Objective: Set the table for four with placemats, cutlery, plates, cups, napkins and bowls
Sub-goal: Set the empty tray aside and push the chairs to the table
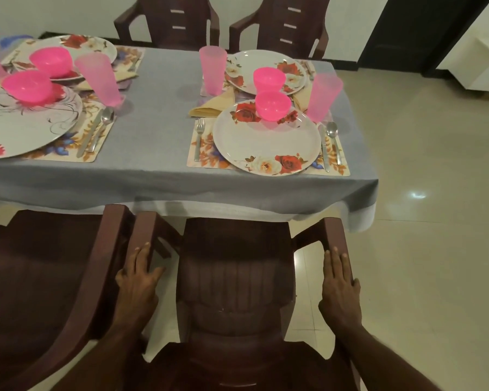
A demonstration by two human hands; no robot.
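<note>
Both hands lie flat on the armrests of a dark brown plastic chair (235,280) pulled up to the near edge of the tabletop (164,88). The left hand (137,280) rests on the left armrest with its fingers straight and its thumb hanging over the inner side; the right hand (340,280) rests on the right armrest, fingers extended and close together. The hands are well apart, one to each side of the seat, and neither holds anything.

The place settings lie beyond the hands, on the grey tablecloth. Straight ahead, a floral placemat (201,153) carries a rose-patterned plate (266,142) with a pink bowl (272,105) on it, a fork (199,136) to the left, and a knife (324,149) and spoon (333,136) to the right. A pink cup (322,94) stands behind the spoon, and a folded napkin (213,105) lies behind the fork. Three more settings with plates, pink bowls and cups lie farther back and to the left.
</note>
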